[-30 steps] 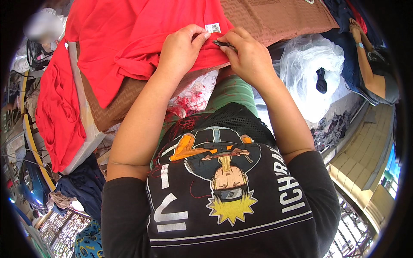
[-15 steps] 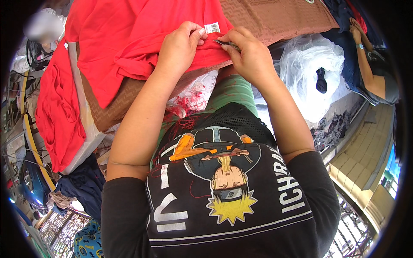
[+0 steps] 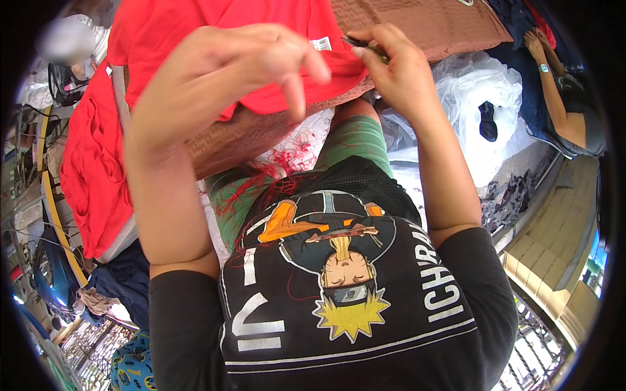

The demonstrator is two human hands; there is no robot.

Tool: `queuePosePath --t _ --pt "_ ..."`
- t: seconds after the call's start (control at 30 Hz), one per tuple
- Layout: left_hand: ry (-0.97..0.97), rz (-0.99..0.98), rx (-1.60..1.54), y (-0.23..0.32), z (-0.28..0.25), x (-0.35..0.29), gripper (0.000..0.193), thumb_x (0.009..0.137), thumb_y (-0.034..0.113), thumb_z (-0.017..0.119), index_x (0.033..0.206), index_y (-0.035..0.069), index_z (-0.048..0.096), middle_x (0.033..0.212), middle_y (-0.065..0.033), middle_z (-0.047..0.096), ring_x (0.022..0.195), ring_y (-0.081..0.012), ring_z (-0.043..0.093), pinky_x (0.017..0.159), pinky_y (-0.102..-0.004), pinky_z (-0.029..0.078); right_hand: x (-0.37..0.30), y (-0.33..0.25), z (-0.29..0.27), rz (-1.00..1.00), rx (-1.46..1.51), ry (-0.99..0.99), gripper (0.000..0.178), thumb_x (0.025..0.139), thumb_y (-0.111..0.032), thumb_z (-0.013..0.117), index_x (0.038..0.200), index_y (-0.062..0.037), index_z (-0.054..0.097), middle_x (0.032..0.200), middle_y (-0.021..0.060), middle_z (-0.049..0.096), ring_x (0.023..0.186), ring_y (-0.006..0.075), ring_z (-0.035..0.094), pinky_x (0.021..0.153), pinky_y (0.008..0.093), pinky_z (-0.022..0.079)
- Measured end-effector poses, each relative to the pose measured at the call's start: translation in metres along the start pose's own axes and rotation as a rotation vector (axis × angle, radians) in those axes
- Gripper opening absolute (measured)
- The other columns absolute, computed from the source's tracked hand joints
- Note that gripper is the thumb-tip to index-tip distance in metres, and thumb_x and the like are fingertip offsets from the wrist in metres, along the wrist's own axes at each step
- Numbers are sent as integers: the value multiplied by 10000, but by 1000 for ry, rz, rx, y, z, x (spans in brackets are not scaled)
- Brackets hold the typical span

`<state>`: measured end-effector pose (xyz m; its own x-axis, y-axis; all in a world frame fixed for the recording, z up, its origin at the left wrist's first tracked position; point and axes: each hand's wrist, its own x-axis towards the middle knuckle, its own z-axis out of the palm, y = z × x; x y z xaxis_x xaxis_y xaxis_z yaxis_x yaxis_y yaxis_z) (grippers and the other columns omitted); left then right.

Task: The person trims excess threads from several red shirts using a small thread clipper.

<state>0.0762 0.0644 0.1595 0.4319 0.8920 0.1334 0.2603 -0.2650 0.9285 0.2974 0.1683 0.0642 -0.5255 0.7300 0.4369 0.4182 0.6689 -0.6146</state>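
My left hand is raised in front of the red cloth, blurred by motion. Its thumb and index finger point down and apart, with nothing visible between them. In my right hand is a small dark tool that looks like thread snips, its tip pointing left. That hand hovers by the right edge of the red garment, close to a small white label. The garment lies spread over a brown patterned cloth surface; my left hand and forearm cover part of it.
Another red garment hangs at the left. Red thread scraps lie across my lap. Translucent plastic is heaped to the right. Beyond it, a co-worker's arm reaches toward dark cloth. Dark blue fabric lies lower left.
My left hand has let go of the red garment and lifted back toward me, to the left. My right hand has shifted slightly right and up with the snips, off the cloth.
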Motion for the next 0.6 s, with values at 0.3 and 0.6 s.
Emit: queuePosePath --t 0.3,0.6 --pt "411 -153 294 -88 52 17 174 870 125 669 998 7 672 1036 -67 650 963 -150 623 861 -280 491 -8 1 10 211 224 -109 234 848 -148 655 1066 -62 653 929 155 670 836 268 657 768 355 499" --pt "638 -162 615 -121 84 32 206 788 161 735 963 58 701 999 -54 656 881 -223 653 752 -325 530 -16 18 20 292 246 -134 212 853 -138 646 1044 -47 648 972 150 679 918 278 656 813 352 494"
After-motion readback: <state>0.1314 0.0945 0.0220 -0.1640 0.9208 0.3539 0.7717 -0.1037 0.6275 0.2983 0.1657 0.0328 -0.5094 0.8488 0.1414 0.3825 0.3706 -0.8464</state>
